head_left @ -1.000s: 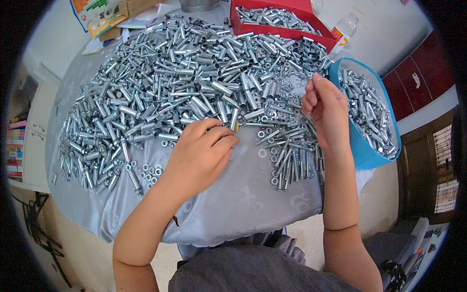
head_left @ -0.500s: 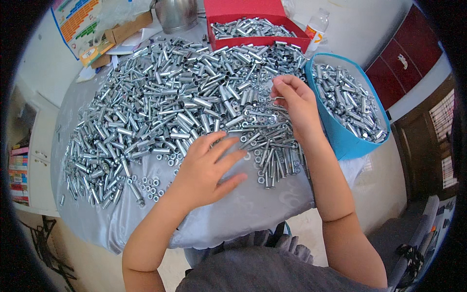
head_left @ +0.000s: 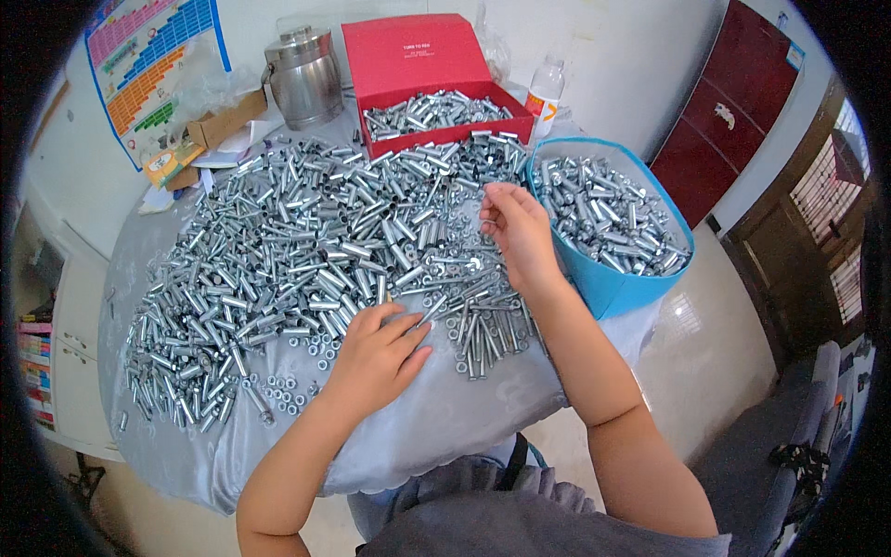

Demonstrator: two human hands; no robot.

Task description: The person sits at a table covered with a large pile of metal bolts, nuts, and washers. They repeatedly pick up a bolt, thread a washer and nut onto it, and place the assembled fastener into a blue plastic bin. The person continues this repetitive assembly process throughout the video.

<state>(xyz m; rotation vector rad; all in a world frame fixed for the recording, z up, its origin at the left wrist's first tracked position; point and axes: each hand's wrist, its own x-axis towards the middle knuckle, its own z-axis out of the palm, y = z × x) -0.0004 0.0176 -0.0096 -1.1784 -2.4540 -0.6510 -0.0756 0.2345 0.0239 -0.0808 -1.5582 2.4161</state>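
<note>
Two hands [head_left: 373, 365] [head_left: 522, 232] near shiny metal tubes [head_left: 355, 251] on satiny cloth [head_left: 436, 436]

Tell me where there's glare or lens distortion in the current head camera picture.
Head view: bright glints on the metal tubes and steel canister; head view: a pale reflection on the floor; head view: black curved corners, with the dark red panel leaning near the rim.

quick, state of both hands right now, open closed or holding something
Left hand: open, fingers spread, at the pile's near edge.
Right hand: fingers curled in; whether it holds anything cannot be told.
</note>
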